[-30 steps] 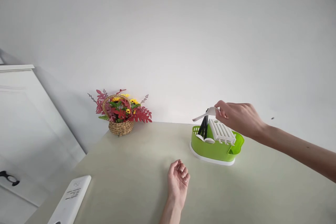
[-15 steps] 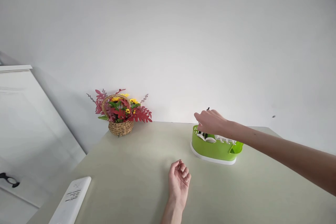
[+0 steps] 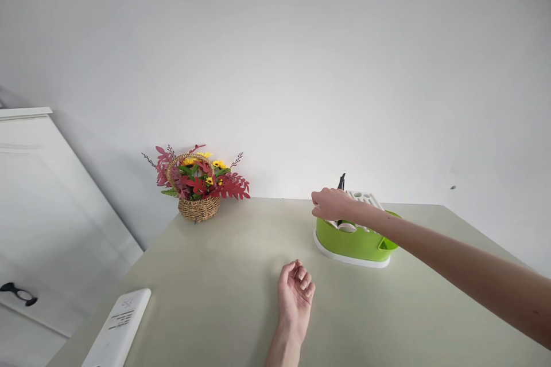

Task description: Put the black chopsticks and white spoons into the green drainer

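Observation:
My right hand [image 3: 333, 204] is over the left end of a green organiser caddy [image 3: 350, 245] with a white base. Its fingers are curled down and closed, and whatever they grip is hidden behind the back of the hand. Just beyond it, thin black handles [image 3: 341, 181] stick up from the caddy. A white spoon-like end [image 3: 346, 228] shows at the caddy's front rim, below the wrist. A white slotted rack [image 3: 365, 199] rises behind my forearm. My left hand [image 3: 296, 298] lies palm up on the table, fingers loosely bent and holding nothing.
A wicker basket [image 3: 198, 210] of red and yellow flowers stands near the wall, left of the caddy. At the table's front left lies a flat white box-like object [image 3: 118, 327] with dark markings. A white cabinet [image 3: 51, 200] is beyond the table's left edge.
My right hand has shifted slightly left and down over the caddy, uncovering more of the black handles and the white rack. My left hand stays in place.

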The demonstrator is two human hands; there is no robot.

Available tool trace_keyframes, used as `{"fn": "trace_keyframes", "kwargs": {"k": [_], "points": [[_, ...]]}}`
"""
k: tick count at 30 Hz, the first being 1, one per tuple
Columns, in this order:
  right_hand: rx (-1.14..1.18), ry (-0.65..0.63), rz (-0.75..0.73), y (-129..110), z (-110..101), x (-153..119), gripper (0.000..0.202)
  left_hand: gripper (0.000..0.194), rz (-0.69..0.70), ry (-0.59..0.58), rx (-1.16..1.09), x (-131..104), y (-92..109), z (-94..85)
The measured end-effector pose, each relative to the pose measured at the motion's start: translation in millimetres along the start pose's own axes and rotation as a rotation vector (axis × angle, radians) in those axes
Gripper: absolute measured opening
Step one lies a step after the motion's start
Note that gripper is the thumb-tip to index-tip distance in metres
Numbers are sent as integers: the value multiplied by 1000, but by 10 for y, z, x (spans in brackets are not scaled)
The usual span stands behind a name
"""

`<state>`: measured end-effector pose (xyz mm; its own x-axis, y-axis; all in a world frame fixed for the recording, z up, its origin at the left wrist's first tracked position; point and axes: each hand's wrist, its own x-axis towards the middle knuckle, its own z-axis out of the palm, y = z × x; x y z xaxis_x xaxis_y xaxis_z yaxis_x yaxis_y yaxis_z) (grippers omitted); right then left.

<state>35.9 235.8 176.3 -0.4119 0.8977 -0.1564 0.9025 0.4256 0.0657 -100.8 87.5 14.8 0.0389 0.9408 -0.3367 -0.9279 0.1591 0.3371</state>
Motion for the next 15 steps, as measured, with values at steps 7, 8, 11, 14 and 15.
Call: {"fn": "trace_keyframes", "kwargs": {"k": [7, 8, 11, 14, 15], "points": [[138, 133, -13, 135, -24, -88, 48, 13, -11, -2, -7, 16, -3, 2], [151, 171, -9, 174, -37, -137, 51, 14, -14, -2, -8, 18, -1, 4], [169, 286, 20, 311, -22, -343, 49, 15, -13, -2, -1, 18, 5, 10], [157, 394, 54, 450, 119, -564, 43, 15, -9, -3, 10, 14, 4, 11], [149, 426, 66, 492, 193, -622, 44, 15, -8, -3, 13, 13, 2, 9]]}}
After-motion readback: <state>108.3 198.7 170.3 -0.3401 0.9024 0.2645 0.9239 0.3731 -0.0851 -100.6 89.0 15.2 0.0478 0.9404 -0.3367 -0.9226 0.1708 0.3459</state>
